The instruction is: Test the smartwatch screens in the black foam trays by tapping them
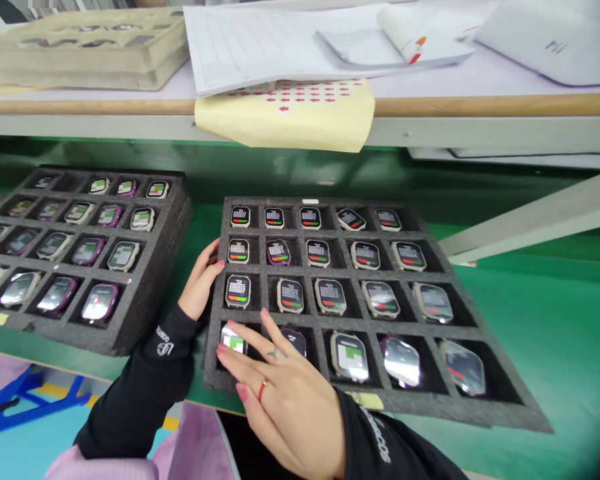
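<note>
A dark grey foam tray [316,320] holds rows of smartwatch cases without straps, one per compartment. My left hand [200,280] grips the tray's left side, its thumb on the edge and its other fingers partly hidden. My right hand [290,393] lies over the tray's near left corner with fingers spread. Its fingertips are at a watch [234,340] with a green and white screen, in the front left compartment. A purple-rimmed watch [294,339] beside it is partly covered by that hand. Many farther watches, such as one in the back row [240,217], show text with red and green bars.
Another foam tray [150,267] of watches stands to the left on the green bench top [555,300]. Above the back runs a shelf [430,107] with papers [260,47], a yellow sheet [300,127] hanging over its edge, and a translucent tray [155,67]. A slanted white bar [530,217] is at the right.
</note>
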{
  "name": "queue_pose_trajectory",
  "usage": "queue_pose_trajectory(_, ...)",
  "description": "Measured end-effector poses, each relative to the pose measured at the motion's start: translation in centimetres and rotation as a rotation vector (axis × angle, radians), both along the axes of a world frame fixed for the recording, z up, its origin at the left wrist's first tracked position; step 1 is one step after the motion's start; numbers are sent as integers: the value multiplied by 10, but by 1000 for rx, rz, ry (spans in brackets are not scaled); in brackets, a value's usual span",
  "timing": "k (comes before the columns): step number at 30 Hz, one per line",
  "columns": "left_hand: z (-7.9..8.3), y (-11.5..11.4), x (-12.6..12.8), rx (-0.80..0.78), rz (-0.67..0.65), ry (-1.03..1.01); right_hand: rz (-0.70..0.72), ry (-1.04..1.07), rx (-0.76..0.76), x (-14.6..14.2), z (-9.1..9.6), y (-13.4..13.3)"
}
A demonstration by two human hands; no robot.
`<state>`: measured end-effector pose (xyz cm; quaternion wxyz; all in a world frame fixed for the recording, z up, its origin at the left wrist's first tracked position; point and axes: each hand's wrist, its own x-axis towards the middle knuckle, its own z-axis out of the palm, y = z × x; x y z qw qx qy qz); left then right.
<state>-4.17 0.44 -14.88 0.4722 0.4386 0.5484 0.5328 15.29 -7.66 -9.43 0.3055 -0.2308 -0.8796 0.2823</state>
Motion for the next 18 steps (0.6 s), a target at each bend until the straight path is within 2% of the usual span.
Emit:
queue_pose_trajectory(6, 2, 0, 0, -11, -3, 20, -63, 80, -12, 13, -1, -3)
queue_pose_trajectory(12, 1, 1, 0, -16, -1, -6, -38, 27, 10, 63, 1, 6)
queue_pose_trajectory(14, 2, 1, 0, -15, 3, -6, -89, -8, 17, 85, 1, 9)
queue_pose_trajectory(18, 3, 2, 1, -19, 20, 20, -287, -4, 44, 118, -1, 8)
